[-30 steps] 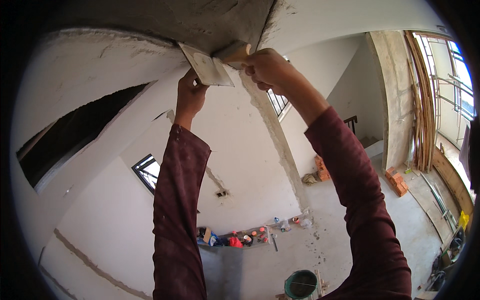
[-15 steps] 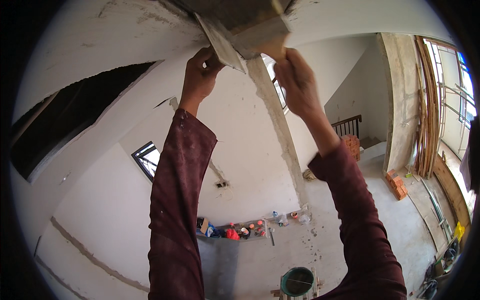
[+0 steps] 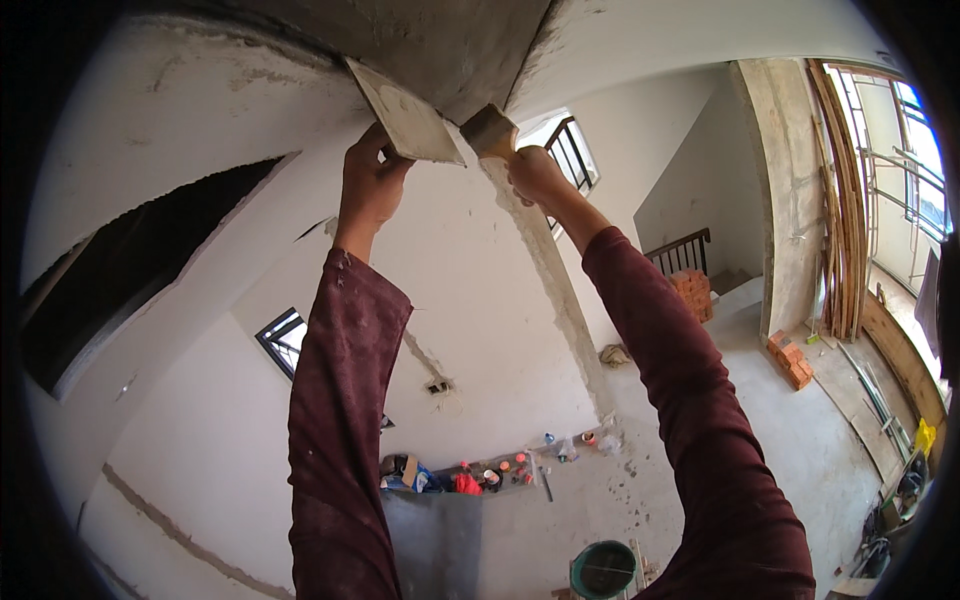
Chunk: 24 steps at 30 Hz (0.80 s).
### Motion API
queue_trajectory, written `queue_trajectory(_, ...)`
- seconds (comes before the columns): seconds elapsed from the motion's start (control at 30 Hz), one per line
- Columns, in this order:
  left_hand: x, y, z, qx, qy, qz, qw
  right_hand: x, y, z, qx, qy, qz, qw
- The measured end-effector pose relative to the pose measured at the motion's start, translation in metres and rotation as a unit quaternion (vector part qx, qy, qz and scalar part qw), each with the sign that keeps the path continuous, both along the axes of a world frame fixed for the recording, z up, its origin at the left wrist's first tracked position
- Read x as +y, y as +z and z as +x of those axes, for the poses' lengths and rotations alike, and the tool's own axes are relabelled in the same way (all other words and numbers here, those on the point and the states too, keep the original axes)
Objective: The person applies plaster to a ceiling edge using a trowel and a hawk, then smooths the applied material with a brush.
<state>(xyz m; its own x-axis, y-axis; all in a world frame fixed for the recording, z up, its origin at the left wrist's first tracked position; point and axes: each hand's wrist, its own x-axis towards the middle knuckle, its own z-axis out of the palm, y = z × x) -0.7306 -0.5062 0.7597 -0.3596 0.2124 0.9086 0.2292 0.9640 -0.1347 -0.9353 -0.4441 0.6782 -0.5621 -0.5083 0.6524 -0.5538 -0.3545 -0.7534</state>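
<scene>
Overhead, my left hand (image 3: 372, 185) grips the lower edge of a thin rectangular plate (image 3: 408, 118), its face smeared grey; part of that grip is hidden behind it. The plate is tilted close under the grey cement-coated surface (image 3: 440, 40). Just right of it, my right hand (image 3: 538, 178) is closed around the tan handle of a wide flat brush (image 3: 490, 132). The brush's dark head sits beside the plate's right end, near the corner where the grey surface meets the white wall. Whether the brush touches that surface I cannot tell.
A green bucket (image 3: 603, 570) stands below, between my arms. Tools and small containers line the wall foot, with a red bag (image 3: 467, 484) among them. Orange bricks (image 3: 791, 360) and upright wooden planks (image 3: 850, 210) are at right. A dark opening (image 3: 140, 270) lies at left.
My right hand has brought the brush down and left, from against the grey surface to beside the plate. My left hand and the plate sit slightly lower and further left in view.
</scene>
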Motion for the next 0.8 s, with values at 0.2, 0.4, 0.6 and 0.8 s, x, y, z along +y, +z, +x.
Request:
queue_trajectory(0.2, -0.001, 0.001, -0.006, -0.02, -0.039, 0.045, 0.998, 0.104, 0.049, 0.063, -0.105, 0.273, -0.097, 0.951)
queue_trajectory(0.4, -0.006, 0.004, -0.001, -0.015, -0.035, 0.009, 0.999, 0.21, 0.031, 0.127, -0.072, 0.321, -0.139, 0.934)
queue_trajectory(0.6, -0.009, 0.0, -0.01, -0.013, -0.056, 0.019, 0.998, 0.282, -0.016, 0.158, 0.043, 0.274, -0.167, 0.946)
queue_trajectory(0.8, -0.01, 0.0, -0.004, -0.004, -0.054, 0.02, 0.998, 0.224, -0.039, 0.144, 0.124, 0.115, -0.291, 0.941)
